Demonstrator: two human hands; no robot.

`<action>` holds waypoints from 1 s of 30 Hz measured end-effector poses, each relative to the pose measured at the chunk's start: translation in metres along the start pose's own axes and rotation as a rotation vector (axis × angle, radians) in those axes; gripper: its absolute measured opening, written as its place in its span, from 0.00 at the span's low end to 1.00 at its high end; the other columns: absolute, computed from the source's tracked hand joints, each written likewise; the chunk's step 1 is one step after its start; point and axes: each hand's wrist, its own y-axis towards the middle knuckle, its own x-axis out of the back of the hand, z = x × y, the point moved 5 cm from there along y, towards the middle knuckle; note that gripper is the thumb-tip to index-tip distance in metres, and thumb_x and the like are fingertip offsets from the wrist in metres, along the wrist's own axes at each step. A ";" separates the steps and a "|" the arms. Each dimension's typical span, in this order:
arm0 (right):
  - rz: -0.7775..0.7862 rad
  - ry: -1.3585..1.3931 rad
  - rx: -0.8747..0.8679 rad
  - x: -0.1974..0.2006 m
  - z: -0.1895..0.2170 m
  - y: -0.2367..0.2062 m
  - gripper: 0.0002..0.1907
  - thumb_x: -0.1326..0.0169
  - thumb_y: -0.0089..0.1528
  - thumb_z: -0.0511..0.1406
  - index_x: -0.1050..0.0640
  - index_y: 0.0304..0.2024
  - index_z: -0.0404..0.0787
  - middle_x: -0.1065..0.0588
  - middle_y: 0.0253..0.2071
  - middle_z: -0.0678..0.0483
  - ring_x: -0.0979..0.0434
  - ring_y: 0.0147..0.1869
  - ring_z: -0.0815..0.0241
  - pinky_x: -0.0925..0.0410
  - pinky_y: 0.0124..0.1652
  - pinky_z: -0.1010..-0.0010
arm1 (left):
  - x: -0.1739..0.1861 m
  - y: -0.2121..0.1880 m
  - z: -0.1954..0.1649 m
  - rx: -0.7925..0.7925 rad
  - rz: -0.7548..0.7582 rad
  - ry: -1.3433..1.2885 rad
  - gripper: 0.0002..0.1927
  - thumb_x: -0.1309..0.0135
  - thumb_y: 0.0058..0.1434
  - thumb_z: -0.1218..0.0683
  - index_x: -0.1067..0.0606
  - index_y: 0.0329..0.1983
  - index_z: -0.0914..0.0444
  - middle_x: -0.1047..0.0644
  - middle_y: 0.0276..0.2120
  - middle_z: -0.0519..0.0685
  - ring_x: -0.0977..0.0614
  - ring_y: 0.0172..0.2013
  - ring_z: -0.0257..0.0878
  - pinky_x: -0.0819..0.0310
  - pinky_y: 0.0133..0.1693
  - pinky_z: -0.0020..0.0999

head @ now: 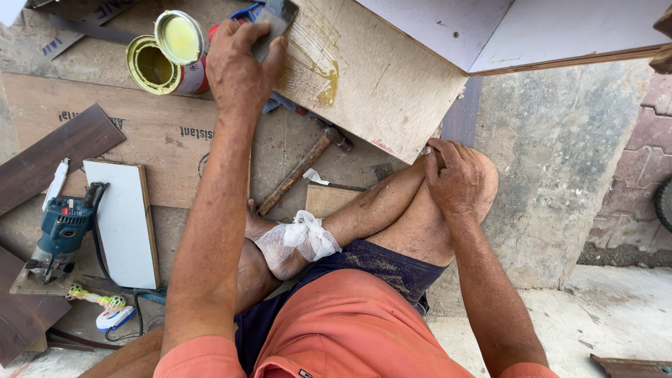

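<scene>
Left hand (238,66) is clamped on a dark flat spreader (274,19), pressed to the tilted pale plywood board (371,77). Right hand (455,175) grips the board's lower corner on the knee. An open yellow-lined round tin (157,68) stands just left.
</scene>
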 end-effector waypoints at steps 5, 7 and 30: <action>-0.003 -0.039 0.001 0.002 -0.001 0.000 0.06 0.38 0.66 0.33 0.17 0.45 0.41 0.18 0.42 0.50 0.17 0.47 0.54 0.26 0.49 0.61 | 0.012 -0.017 0.028 0.066 0.063 -0.158 0.10 0.38 0.73 0.54 0.19 0.54 0.61 0.20 0.42 0.49 0.17 0.42 0.36 0.16 0.43 0.33; -0.001 -0.048 0.010 0.001 0.000 0.001 0.05 0.38 0.66 0.33 0.17 0.45 0.41 0.18 0.42 0.50 0.17 0.47 0.54 0.26 0.49 0.62 | 0.017 -0.025 0.030 -0.074 0.017 -0.175 0.09 0.41 0.76 0.57 0.22 0.57 0.62 0.20 0.45 0.51 0.17 0.40 0.36 0.17 0.39 0.29; -0.039 -0.008 -0.006 0.005 0.003 -0.003 0.05 0.39 0.67 0.34 0.17 0.46 0.42 0.18 0.43 0.51 0.18 0.47 0.53 0.27 0.47 0.61 | 0.069 -0.110 -0.051 -0.674 0.340 0.308 0.06 0.41 0.67 0.57 0.19 0.43 0.65 0.22 0.41 0.47 0.26 0.35 0.36 0.25 0.35 0.28</action>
